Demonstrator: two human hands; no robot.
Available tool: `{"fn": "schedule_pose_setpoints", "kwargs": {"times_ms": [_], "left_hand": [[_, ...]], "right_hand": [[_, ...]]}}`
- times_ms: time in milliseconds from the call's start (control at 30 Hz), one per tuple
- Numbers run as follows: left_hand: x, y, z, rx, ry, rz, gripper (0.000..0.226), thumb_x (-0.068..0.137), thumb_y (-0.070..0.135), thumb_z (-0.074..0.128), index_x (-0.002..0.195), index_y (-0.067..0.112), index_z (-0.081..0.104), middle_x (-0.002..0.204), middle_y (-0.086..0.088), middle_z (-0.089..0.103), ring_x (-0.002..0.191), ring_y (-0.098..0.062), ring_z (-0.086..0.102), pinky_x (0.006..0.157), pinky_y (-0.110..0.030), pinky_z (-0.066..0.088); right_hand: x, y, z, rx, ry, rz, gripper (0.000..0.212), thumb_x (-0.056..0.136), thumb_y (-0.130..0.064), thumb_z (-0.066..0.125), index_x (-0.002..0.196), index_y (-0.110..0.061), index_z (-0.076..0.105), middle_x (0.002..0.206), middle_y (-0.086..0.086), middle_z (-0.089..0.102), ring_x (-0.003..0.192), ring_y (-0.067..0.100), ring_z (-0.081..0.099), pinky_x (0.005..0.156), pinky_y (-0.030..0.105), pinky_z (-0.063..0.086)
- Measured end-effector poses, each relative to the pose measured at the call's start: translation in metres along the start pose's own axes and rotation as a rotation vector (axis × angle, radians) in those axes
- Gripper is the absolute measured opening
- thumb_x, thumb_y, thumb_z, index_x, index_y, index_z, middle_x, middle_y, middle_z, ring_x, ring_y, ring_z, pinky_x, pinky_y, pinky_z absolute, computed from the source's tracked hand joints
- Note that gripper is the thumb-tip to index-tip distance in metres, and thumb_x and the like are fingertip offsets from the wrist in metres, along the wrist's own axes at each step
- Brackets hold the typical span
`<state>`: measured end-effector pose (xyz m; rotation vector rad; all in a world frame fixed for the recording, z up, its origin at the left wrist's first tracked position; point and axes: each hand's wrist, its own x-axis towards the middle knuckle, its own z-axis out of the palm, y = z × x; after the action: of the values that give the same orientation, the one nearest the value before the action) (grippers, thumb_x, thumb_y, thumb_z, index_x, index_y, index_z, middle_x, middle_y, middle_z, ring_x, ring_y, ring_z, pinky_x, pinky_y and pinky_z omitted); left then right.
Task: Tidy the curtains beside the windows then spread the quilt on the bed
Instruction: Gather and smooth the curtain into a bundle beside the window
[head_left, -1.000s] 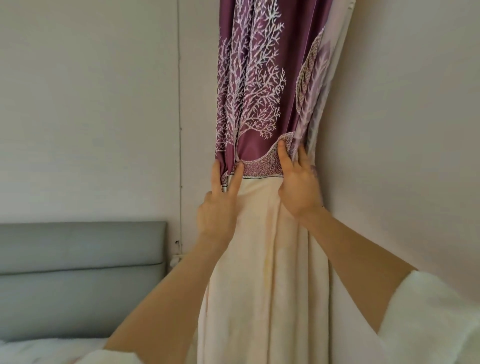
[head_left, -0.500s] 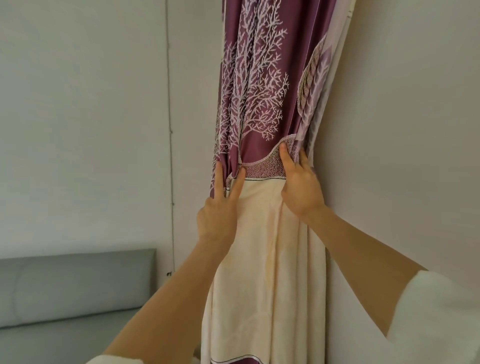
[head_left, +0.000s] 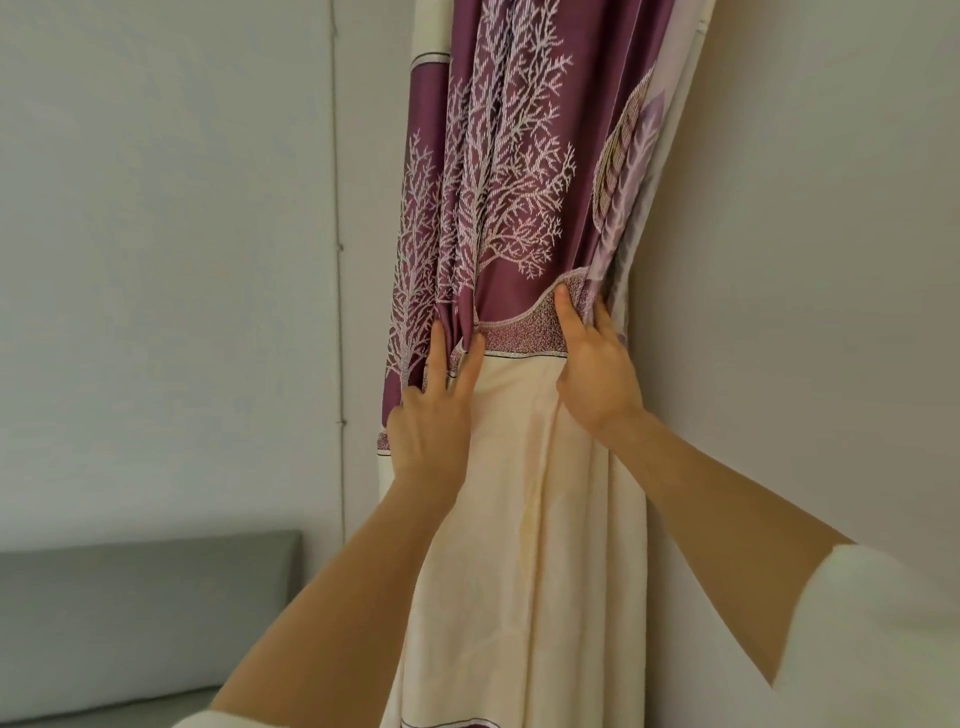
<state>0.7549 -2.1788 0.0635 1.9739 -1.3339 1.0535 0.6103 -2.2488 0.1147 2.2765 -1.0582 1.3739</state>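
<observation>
My left hand (head_left: 431, 431) presses straight fingers on the gathered curtain (head_left: 519, 467); my right hand (head_left: 592, 374) grips its far folds. Its left edge has spread wider.

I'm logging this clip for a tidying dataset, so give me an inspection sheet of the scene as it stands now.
Surface: grey padded headboard at lower left; the bed and quilt are out of view.
Job's things: curtain, purple with white tree print above and cream below, gathered in folds and hanging beside the right wall.
Clutter: nothing seen.
Hands: left hand with straight fingers pressed on the folds at the purple band; right hand pinching the curtain's right edge at the band, thumb in front.
Cables: thin cord or seam running down the left wall; cannot tell which.
Surroundings: plain pale walls; white sleeve at lower right.
</observation>
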Motion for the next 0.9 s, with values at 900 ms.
{"fn": "schedule_pose_setpoints", "kwargs": {"times_ms": [900], "left_hand": [[0.129, -0.022, 0.188, -0.053, 0.007, 0.017, 0.073, 0.086, 0.064, 0.028, 0.149, 0.036, 0.002, 0.160, 0.001, 0.004, 0.145, -0.036, -0.012, 0.116, -0.050, 0.013]], "right_hand": [[0.128, 0.074, 0.174, -0.094, 0.006, -0.064, 0.080, 0.083, 0.008, 0.042, 0.149, -0.016, 0.003, 0.152, 0.022, 0.024, 0.145, 0.029, 0.008, 0.112, 0.041, 0.026]]}}
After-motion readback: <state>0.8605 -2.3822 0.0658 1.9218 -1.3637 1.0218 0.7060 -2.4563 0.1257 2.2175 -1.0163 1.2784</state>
